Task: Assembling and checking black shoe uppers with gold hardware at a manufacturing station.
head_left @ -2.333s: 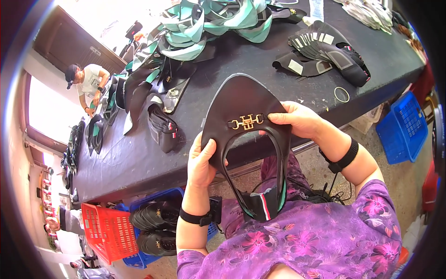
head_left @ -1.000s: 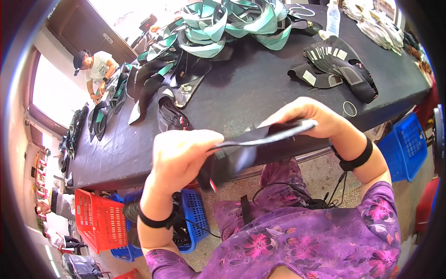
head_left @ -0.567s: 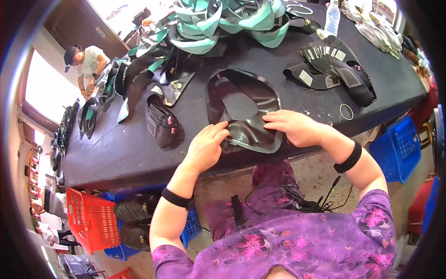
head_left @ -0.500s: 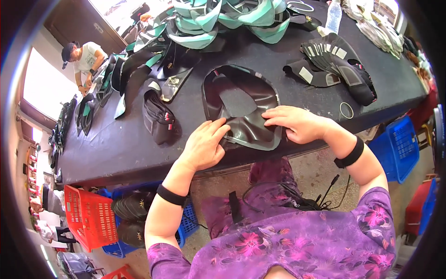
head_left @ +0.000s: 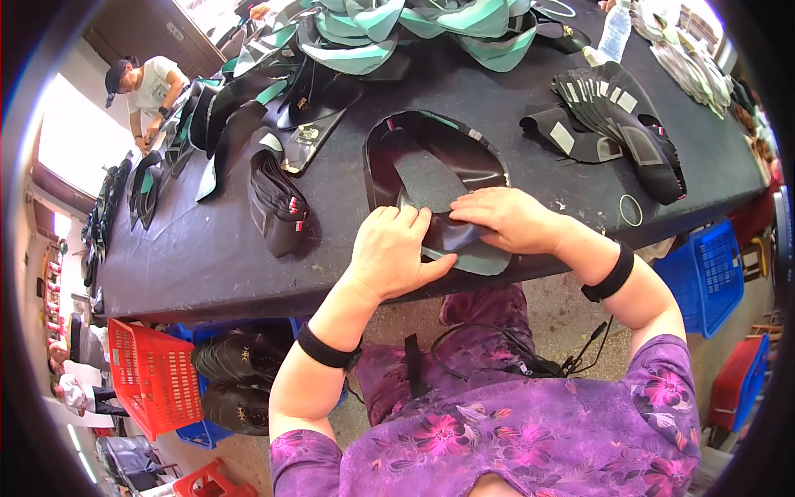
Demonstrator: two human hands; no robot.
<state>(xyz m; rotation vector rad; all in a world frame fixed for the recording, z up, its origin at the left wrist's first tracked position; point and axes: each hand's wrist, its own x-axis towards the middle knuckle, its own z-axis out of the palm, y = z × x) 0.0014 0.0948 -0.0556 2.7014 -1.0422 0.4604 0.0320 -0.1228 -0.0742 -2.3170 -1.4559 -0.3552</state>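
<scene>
I see the black shoe upper (head_left: pixel 435 178) lying inside-up at the near edge of the dark worktable (head_left: pixel 207 257), flat so it can be worked. My left hand (head_left: pixel 396 255) presses its near flap with open fingers, gripping nothing; my right hand (head_left: pixel 509 219) lies flat, pinning it down. A banded bundle of black straps (head_left: pixel 277 203) sits left, apart.

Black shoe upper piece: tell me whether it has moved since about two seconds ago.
Yes. The black shoe upper piece was held up in front of the person; it now lies flat on the dark table, under both hands.
</scene>
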